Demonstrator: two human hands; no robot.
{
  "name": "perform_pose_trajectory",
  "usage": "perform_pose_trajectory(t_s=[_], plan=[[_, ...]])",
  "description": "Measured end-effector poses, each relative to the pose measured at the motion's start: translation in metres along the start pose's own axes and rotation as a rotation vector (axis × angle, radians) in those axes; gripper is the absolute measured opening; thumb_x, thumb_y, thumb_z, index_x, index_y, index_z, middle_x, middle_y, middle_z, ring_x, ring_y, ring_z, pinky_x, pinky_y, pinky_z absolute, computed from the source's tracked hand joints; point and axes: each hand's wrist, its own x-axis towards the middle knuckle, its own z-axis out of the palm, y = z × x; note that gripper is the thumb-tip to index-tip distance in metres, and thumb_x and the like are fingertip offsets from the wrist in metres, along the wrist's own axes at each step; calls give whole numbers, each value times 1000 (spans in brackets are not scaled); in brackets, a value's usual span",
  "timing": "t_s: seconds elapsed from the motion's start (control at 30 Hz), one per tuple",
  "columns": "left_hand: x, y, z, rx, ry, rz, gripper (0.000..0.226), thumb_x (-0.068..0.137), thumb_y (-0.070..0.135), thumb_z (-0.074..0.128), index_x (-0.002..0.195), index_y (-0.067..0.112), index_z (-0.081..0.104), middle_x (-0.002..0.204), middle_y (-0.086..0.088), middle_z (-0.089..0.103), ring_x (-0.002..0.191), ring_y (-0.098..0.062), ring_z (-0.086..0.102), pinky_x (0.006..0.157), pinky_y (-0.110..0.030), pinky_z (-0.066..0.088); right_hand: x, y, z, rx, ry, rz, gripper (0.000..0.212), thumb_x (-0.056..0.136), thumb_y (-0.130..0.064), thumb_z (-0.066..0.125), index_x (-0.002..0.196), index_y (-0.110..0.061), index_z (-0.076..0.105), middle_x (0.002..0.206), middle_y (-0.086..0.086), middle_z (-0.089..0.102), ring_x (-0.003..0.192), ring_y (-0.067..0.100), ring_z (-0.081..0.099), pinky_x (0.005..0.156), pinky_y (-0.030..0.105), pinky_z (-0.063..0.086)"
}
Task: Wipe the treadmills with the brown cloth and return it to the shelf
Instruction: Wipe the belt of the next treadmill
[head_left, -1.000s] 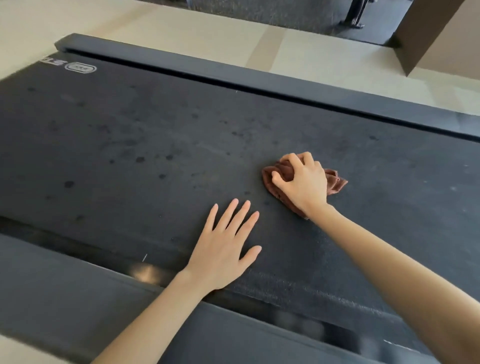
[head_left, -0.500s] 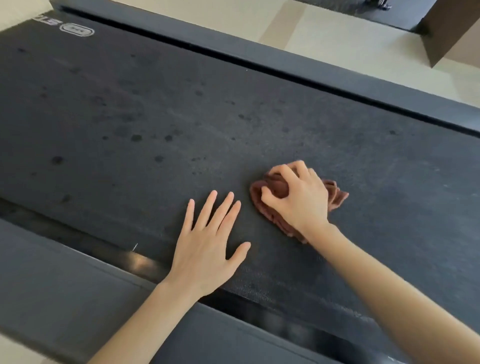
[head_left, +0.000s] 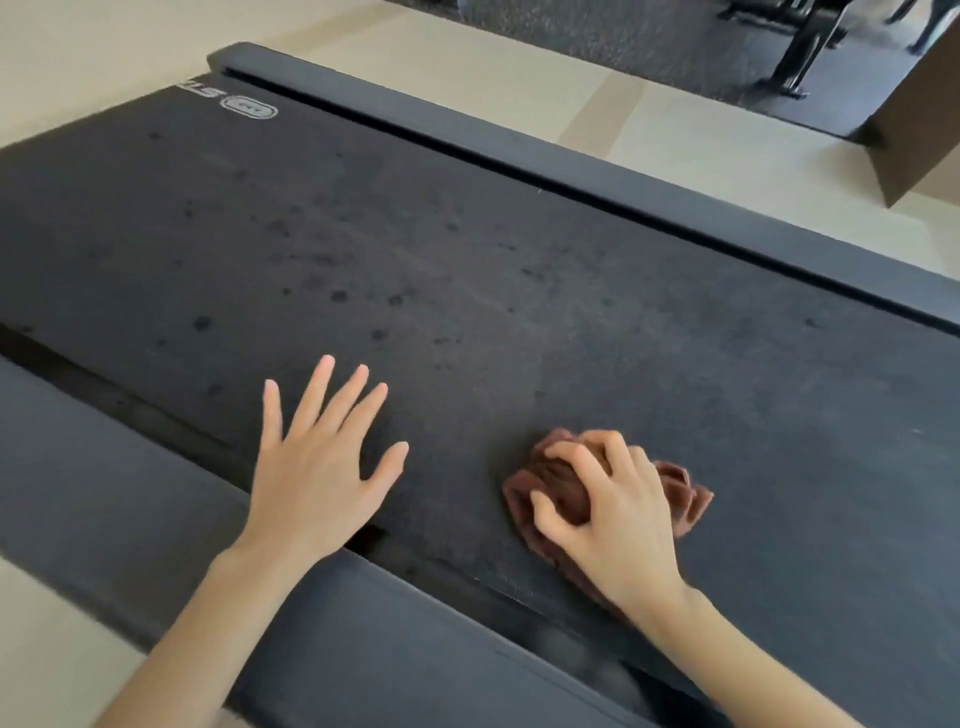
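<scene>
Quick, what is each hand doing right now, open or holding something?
Left hand: open, fingers spread flat on the treadmill belt.
Right hand: fingers curled round the bunched brown cloth, pressing it on the belt.

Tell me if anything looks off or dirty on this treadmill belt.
Yes: dark spots speckle the treadmill belt, mostly beyond the left hand, toward the logo end. They look like drip stains or grime. The right hand grips the brown cloth away from them, on a cleaner-looking patch.
</scene>
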Motion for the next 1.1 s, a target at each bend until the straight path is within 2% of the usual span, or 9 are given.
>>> perform_pose_trajectory(t_s=[0.07,0.13,0.3,0.5,0.63,0.77,0.87,1.0,1.1], plan=[[-1,-17,3,-5,-78,-109,72,89,65,14,149,26,19,158,6,12,145,-15,-7,115,-52,-4,-19,-5,-1,22,-16,-96,33,75,-49,61,99,-27,67,103,-1,58,82,22,53,74,35,46],[-3,-18,12,10,-133,-102,73,88,65,15,150,27,6,159,5,-1,145,-15,-12,117,-50,-1,3,-6,4,57,-19,-124,31,74,-49,61,95,-28,69,98,-3,60,81,21,55,72,34,48],[-4,-17,17,-42,-82,-80,72,90,66,20,149,24,20,158,0,10,146,-18,2,117,-47,6,116,-7,48,34,-2,-57,31,77,-50,61,98,-27,66,98,0,59,86,26,56,72,34,46],[-3,-19,18,1,-108,-80,74,86,64,19,150,29,10,159,4,1,145,-15,-5,117,-44,2,204,-9,84,-41,-14,59,38,82,-53,56,108,-26,58,109,6,54,98,35,52,83,39,44],[-3,-21,19,-5,-101,-65,71,89,60,26,150,27,14,159,2,5,145,-17,-2,117,-45,4,158,-26,69,-49,-13,82,39,83,-52,55,111,-24,57,109,8,52,96,34,51,86,40,42],[-4,-21,22,3,-111,-74,71,89,61,25,150,26,12,159,1,4,146,-18,-3,117,-45,3,43,-36,22,106,-100,-152,35,78,-48,62,105,-26,63,107,1,55,88,25,52,81,38,44],[-4,-21,22,2,-101,-64,73,86,62,19,150,26,13,159,1,4,146,-18,-2,117,-45,4,-33,-19,-10,159,-126,-297,36,72,-47,65,104,-32,60,107,-3,55,87,21,53,82,35,41],[-4,-19,20,-10,-91,-73,75,84,61,18,150,25,15,159,0,7,146,-19,0,117,-47,5,-30,-18,-11,188,-107,-286,30,68,-43,69,94,-28,66,99,-3,59,82,19,56,74,34,43],[-2,-18,18,-56,-90,-81,66,90,56,28,148,26,22,158,2,12,145,-17,4,117,-45,7,1,-46,6,189,-127,-287,28,68,-43,67,88,-23,71,95,-2,61,80,20,56,70,33,46]])
